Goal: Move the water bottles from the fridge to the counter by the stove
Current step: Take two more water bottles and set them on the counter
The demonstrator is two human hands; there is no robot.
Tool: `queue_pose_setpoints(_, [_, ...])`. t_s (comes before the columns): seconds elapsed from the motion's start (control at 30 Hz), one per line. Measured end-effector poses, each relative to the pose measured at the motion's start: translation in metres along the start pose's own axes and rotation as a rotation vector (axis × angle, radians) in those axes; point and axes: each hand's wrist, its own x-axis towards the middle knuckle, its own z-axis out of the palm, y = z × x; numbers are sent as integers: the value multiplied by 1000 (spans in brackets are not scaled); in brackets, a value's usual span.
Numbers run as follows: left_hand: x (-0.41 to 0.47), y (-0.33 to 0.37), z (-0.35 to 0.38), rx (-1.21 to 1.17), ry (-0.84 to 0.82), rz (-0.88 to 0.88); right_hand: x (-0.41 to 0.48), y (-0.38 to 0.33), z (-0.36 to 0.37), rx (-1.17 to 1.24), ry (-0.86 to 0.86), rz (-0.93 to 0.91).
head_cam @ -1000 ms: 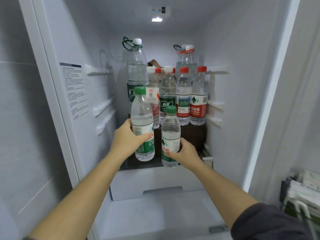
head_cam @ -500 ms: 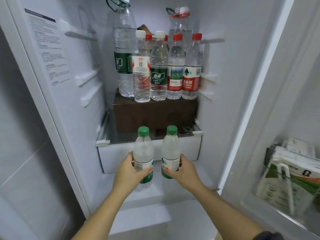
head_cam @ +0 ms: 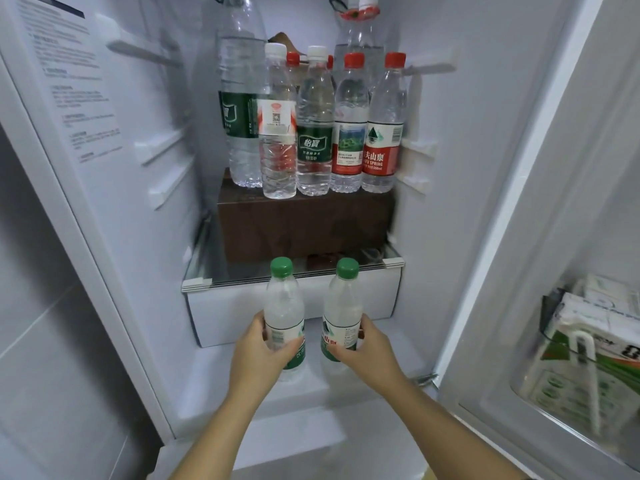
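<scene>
My left hand [head_cam: 258, 351] grips a small green-capped water bottle [head_cam: 283, 303] by its label. My right hand [head_cam: 367, 351] grips a second green-capped bottle [head_cam: 343, 299] the same way. Both bottles are upright, side by side, held in front of the fridge's white drawer [head_cam: 377, 296], clear of the glass shelf [head_cam: 207, 271]. Several more water bottles [head_cam: 313, 133] with red, white and green labels stand on a brown box [head_cam: 304, 226] deeper in the fridge.
The fridge's left inner wall [head_cam: 114, 140] carries shelf rails and a printed notice. The open door on the right holds green and white cartons [head_cam: 588, 355] in a clear door bin. A grey wall panel [head_cam: 45, 306] lies to the left.
Both hands have drawn the two green-capped bottles off the glass shelf, out and down in front of the drawer. The view has tilted down and moved nearer.
</scene>
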Motion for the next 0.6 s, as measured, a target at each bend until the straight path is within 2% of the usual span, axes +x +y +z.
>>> queue_pose_setpoints(0.6, [-11, -8, 10, -167, -12, 6, -2, 8, 9, 243, -45, 20])
